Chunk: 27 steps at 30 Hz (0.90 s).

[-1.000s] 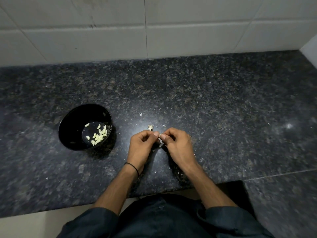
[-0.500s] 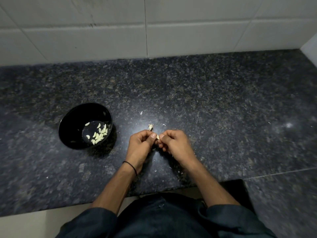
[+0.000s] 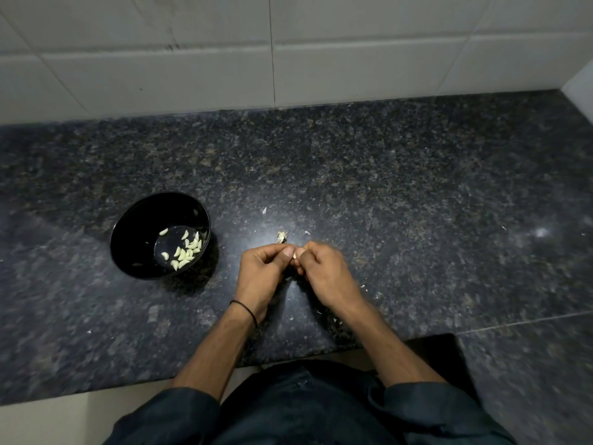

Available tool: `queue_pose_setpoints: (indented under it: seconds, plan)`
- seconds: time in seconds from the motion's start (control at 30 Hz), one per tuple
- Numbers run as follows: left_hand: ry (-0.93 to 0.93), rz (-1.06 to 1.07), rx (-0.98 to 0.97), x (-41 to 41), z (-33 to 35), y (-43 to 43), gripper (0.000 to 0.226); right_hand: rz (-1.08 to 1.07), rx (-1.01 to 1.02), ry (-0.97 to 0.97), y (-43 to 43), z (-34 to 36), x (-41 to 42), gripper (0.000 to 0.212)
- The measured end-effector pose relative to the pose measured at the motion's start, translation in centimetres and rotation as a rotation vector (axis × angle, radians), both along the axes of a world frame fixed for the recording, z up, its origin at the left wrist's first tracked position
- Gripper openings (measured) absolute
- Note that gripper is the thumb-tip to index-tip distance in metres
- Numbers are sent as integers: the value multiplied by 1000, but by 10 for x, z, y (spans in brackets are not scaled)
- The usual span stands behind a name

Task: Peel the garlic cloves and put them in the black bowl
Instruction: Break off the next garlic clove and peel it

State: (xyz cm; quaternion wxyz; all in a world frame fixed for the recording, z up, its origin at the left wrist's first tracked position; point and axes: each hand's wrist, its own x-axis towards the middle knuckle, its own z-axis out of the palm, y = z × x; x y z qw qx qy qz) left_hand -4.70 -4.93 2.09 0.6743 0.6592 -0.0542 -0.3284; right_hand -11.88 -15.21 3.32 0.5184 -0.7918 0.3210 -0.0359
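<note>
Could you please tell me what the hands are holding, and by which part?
A small garlic clove, pinched from either side by the thumb and fingertips of the left hand and right hand; most of it is hidden.

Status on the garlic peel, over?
Left hand and right hand pinch one garlic clove. Black bowl holds peeled cloves. Only skin scraps lie on the countertop.

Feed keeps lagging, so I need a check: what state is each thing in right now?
bowl: upright, holds peeled cloves.
clove: pinched between both hands, mostly hidden.
left hand: pinches the clove.
right hand: pinches the clove.
garlic scrap: lying on the counter beyond the hands.
skin bits: scattered on the counter.
</note>
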Motion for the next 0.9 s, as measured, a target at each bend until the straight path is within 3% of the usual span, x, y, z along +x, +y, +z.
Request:
queue_pose_setpoints:
  seconds: [0.07, 0.2, 0.6, 0.7, 0.9]
  plan:
    - [10, -37, 26, -1, -1, 0, 20, 38, -142, 24, 1, 2, 0, 30]
    - [48, -113, -39, 0, -2, 4, 22, 53, -208, 27, 2, 5, 0, 24]
    - [45, -149, 48, 8, -18, 6, 29, -60, -63, 7, -2, -7, 2, 28]
    - [-21, -126, 91, 7, -12, 7, 29, -85, -94, 27, -6, -10, 0, 28]
    - [-325, -80, 218, 13, -15, 18, 27, -53, -266, 2, -17, -17, -1, 18]
